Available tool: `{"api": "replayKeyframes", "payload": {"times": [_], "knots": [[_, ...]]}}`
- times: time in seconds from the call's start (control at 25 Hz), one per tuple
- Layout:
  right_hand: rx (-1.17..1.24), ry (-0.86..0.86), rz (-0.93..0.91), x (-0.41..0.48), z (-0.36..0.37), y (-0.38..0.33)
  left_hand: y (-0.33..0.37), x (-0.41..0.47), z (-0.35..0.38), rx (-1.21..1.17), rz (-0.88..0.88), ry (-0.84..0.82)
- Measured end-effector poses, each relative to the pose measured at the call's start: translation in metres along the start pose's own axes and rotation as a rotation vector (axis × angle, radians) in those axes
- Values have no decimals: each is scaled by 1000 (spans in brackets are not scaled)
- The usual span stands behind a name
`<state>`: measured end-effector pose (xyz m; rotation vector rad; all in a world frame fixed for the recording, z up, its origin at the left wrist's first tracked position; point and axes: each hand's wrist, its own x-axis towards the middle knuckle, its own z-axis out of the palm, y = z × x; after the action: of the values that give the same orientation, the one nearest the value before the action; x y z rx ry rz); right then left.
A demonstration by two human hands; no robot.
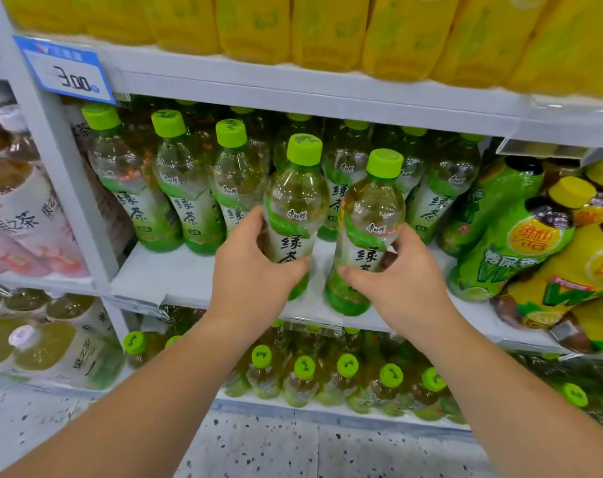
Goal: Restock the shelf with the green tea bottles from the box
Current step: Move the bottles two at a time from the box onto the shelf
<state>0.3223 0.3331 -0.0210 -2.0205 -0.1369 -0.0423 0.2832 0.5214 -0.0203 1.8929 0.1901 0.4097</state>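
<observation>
Just behind held bottles (295, 201) stand shelved bottles (186, 188).

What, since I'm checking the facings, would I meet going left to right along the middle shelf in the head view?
Pink-labelled bottles, shelf upright, standing green tea bottles, left hand, left-held bottle, right-held bottle, right hand, green-and-yellow-labelled bottles.

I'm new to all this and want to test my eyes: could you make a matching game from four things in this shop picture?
Things:
1. price tag
2. yellow bottles
3. pink-labelled bottles
4. left hand

Place, colour or state:
A. on the top shelf
B. grips a green tea bottle
C. blue border, reads 3.00
D. far left, in the next bay

Pairs: 1-C, 2-A, 3-D, 4-B
</observation>
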Motion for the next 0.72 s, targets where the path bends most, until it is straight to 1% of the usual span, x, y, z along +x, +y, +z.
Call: {"api": "replayKeyframes", "payload": {"times": [0.16, 0.36, 0.52, 0.64, 0.72], "knots": [[16, 7, -41, 4, 6, 12, -16, 7, 5, -31, 34, -17], [55, 8, -54, 6, 13, 23, -29, 11, 7, -110, 34, -43], [83, 11, -43, -2, 10, 39, -51, -4, 5, 36, -41, -84], [18, 8, -11, -11, 9, 53, -68, -9, 2, 95, -72, -24], [34, -12, -6, -12, 16, 62, -71, -9, 4, 121, -68, 3]]}}
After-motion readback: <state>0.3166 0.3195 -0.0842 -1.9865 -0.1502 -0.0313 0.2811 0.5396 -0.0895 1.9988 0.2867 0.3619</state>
